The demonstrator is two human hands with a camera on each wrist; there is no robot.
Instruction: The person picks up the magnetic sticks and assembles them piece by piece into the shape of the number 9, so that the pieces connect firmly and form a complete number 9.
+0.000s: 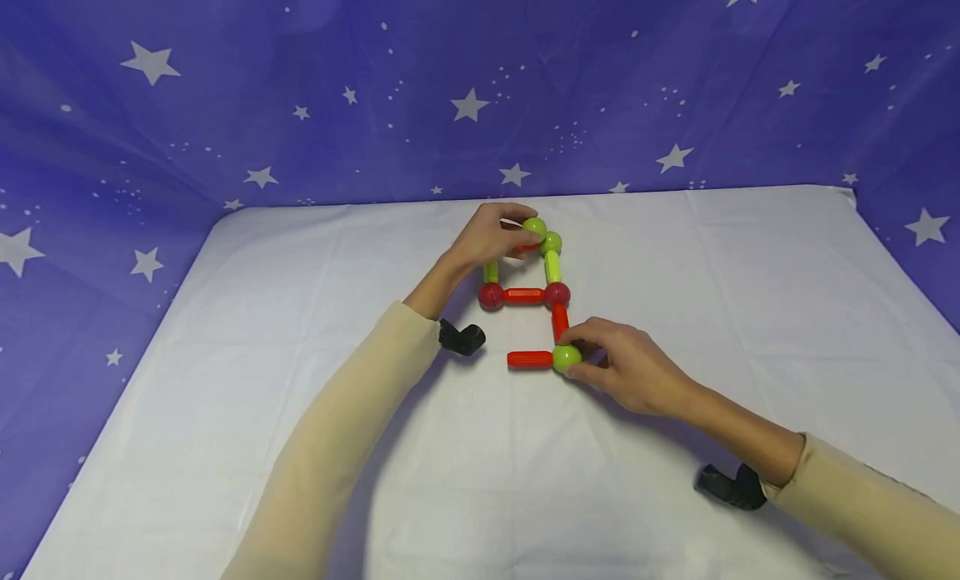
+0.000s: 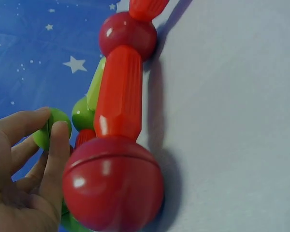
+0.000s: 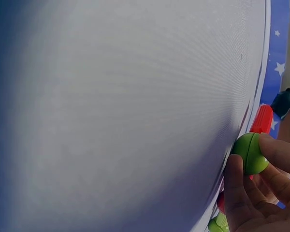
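Observation:
At the far side of a ball-and-stick figure, my left hand (image 1: 491, 234) pinches a green ball (image 1: 535, 226) between thumb and fingers. It overlaps a second green ball (image 1: 551, 242) in the head view; the left wrist view shows a small gap between the two. My right hand (image 1: 637, 365) grips a green ball (image 3: 250, 153) at the near corner, where a red stick (image 1: 529, 360) points left with its other end free. Another red stick (image 1: 560, 322) runs from that corner to a dark red ball (image 1: 557, 294). A red stick (image 1: 524, 296) joins this to another dark red ball (image 2: 113, 186).
Yellow-green sticks (image 1: 552, 266) form the sides of the far part, one partly behind the left hand. Black wrist cameras (image 1: 462, 338) sit under both sleeves. A white cloth (image 1: 187, 447) covers the table, and a blue star-patterned curtain (image 1: 420, 55) hangs behind.

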